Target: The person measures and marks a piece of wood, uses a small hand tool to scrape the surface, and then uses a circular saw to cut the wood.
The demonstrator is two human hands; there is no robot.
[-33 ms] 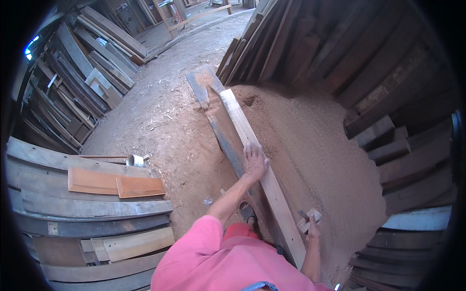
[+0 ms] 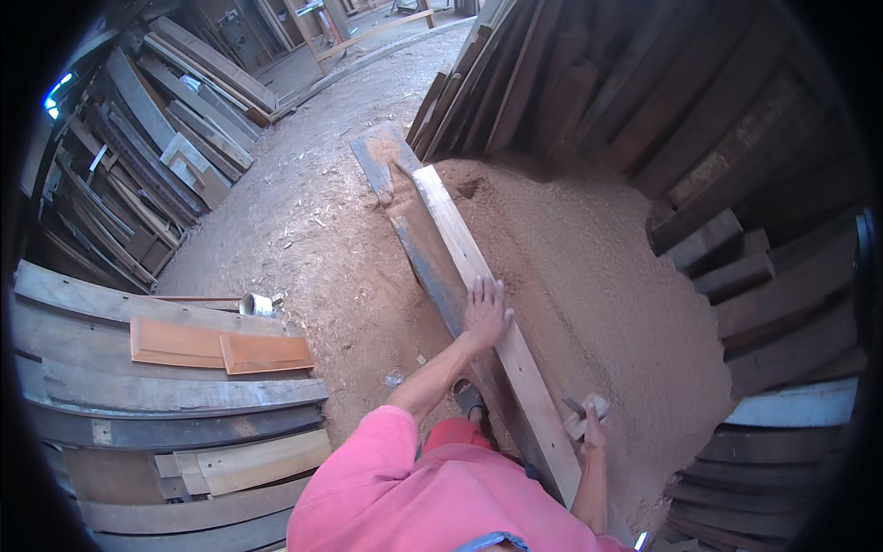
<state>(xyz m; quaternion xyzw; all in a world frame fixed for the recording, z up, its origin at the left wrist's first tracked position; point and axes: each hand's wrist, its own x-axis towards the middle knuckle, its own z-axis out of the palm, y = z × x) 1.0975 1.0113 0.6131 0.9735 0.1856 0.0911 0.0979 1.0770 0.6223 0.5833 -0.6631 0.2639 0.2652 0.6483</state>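
Observation:
My left hand lies with fingers stretched out on a long pale wooden board. The board runs diagonally away from me along a darker, sawdust-covered bench plank. Low at the right, beside the board's near part, my right hand is closed on a small wooden hand plane with a dark blade sticking up. My sandalled foot shows below my left forearm.
Stacked planks, two orange panels and a white can lie at left. Boards lean at upper left and upper right. More dark timber lines the right. Sawdust and shavings cover the floor.
The view has shifted very slightly, and my left hand sits a touch lower on the board. My grip on the plane looks the same.

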